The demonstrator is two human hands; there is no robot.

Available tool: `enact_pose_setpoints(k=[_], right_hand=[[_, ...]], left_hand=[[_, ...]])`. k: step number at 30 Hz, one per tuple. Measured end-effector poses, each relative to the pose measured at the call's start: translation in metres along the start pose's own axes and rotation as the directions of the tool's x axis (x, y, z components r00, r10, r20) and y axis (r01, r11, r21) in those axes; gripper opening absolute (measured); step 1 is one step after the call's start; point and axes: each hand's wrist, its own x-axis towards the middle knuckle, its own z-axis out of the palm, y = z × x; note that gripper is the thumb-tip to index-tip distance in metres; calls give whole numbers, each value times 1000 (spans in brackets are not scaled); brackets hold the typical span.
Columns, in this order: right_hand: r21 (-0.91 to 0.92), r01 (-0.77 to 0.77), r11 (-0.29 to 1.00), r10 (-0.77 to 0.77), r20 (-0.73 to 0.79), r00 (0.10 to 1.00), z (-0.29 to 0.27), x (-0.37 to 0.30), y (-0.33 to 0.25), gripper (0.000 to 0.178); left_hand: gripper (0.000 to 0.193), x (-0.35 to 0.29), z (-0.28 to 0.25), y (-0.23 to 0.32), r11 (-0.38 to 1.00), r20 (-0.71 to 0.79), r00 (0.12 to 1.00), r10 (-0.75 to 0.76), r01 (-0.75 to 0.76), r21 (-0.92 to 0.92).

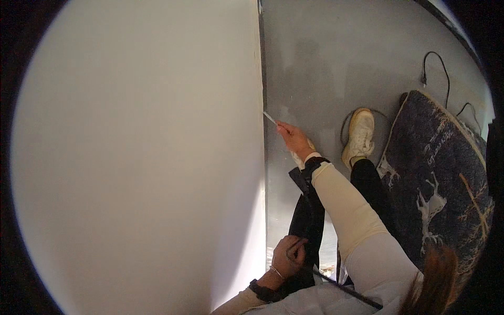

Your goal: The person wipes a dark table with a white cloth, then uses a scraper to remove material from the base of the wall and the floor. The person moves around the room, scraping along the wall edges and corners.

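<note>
- With the right hand (295,140) taken as the clock's centre, a thin pale strip (270,117) is seen at ten o'clock, its far end brought to, and seemingly touching, the edge of a broad white panel (147,147).
- The near end of the strip is pinched between the right thumb and fingertips; most of its length is left bare beyond the grip.
- The strip is judged to be very light and slim, perhaps stiff enough to be pointed; whether it is metal, plastic or paper cannot be told. If pressed hard at the tip, it might be bent or slipped from the pinch, so it is best gripped near the fingers' end, with the thumb laid flat.
- The panel, filling the side from seven to eleven o'clock, is judged smooth, stiff and awkward in bulk; it would be better held by its edge than by its face, which might be marked.
- At six o'clock the left hand (286,257) is placed by the black trouser leg (304,218), its fingers curled inward; whether anything is grasped cannot be told.
- At three o'clock a pale shoe (361,131) is planted on the grey floor (320,58).
</note>
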Motion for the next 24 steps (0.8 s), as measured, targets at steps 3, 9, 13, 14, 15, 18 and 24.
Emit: enact_pose_setpoints(k=[3, 9, 13, 14, 15, 18, 24], right_hand=[[-290, 149, 945, -176, -69, 982, 5, -13, 31, 35], [-73, -4, 997, -6, -140, 990, 9, 22, -13, 36], [-181, 120, 976, -139, -92, 986, -5, 9, -24, 37], [-183, 148, 972, -169, -100, 981, 2, 4, 3, 38], [-185, 181, 966, -202, -102, 974, 5, 0, 3, 39], [-274, 253, 928, -316, -221, 923, 1, 28, -19, 38], [-192, 219, 957, -249, -151, 957, -14, 24, -51, 37]], left_hand=[[25, 4, -3, 6, 998, -7, 998, 67, -67, 1], [28, 1, 0, 0, 1000, 29, 999, -17, 17, 21], [24, 3, -1, 3, 1000, 23, 1000, 7, -7, -2], [24, 5, -5, 10, 999, 3, 999, 53, -53, 6], [23, 9, -8, 13, 995, -24, 995, 99, -98, 17], [21, 9, -5, 10, 997, -16, 997, 72, -71, 15], [19, 9, -7, 11, 1000, -33, 999, 18, -17, 22]])
